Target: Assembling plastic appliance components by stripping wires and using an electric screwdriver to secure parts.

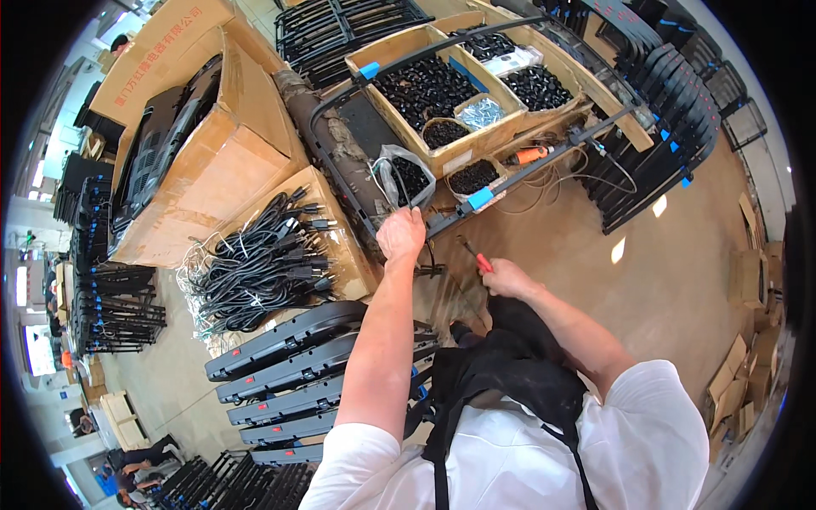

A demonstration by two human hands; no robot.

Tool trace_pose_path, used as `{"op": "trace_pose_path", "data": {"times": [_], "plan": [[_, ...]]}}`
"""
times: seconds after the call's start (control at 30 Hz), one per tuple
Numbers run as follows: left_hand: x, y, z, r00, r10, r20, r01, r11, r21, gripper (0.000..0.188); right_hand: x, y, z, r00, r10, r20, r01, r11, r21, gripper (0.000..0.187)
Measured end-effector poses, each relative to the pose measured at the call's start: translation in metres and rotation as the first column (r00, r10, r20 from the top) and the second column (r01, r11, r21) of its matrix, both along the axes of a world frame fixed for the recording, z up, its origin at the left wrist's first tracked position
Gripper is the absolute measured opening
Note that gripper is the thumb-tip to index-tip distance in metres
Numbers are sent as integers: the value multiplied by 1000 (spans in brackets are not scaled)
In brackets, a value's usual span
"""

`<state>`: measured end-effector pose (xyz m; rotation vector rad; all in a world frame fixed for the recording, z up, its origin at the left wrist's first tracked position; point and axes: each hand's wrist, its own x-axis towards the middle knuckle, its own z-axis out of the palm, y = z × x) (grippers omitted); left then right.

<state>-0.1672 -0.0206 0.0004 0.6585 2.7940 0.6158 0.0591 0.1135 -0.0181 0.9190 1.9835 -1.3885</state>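
Note:
My left hand (pixel 401 234) is closed at the near corner of a black tubular frame (pixel 450 223), around what looks like a thin black cable; part of it shows above and below the fist. My right hand (pixel 507 276), lower and to the right, grips a red-handled hand tool (pixel 482 261) with a narrow metal head. Its exact kind is too small to tell, and its head is apart from the frame. Blue tape (pixel 480 201) wraps the frame's near bar. Just beyond my left hand sits a clear plastic bag (pixel 406 177) of small black parts.
Wooden bins (pixel 497 127) hold black parts and silver screws (pixel 481 112). An orange tool (pixel 530 155) lies beside them. Black power cords (pixel 272 255) lie on cardboard at left, below a large carton (pixel 204 183). Black panels (pixel 297 370) stand near my left arm; more frames (pixel 663 127) stand right.

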Motion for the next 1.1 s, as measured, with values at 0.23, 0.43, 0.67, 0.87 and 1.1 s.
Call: {"op": "trace_pose_path", "data": {"times": [0.23,0.43,0.67,0.87,1.1], "plan": [[0,-9,-2,1000,30,2,-30,998,-56,38,-86,27,-133,914,-167,-371,270,931,246,39],[3,8,17,963,215,164,-257,915,310,42,-116,68,-237,848,-468,250,530,726,-439,41],[-183,-131,186,575,699,425,-571,-29,821,50,-148,70,-176,882,-385,273,458,562,-689,52],[-265,-222,256,444,685,578,-624,-228,748,43,-81,155,-158,993,119,23,-84,811,-579,29],[-240,-153,317,647,756,100,74,-193,978,24,-127,213,103,615,777,-131,-786,592,-177,40]]}}
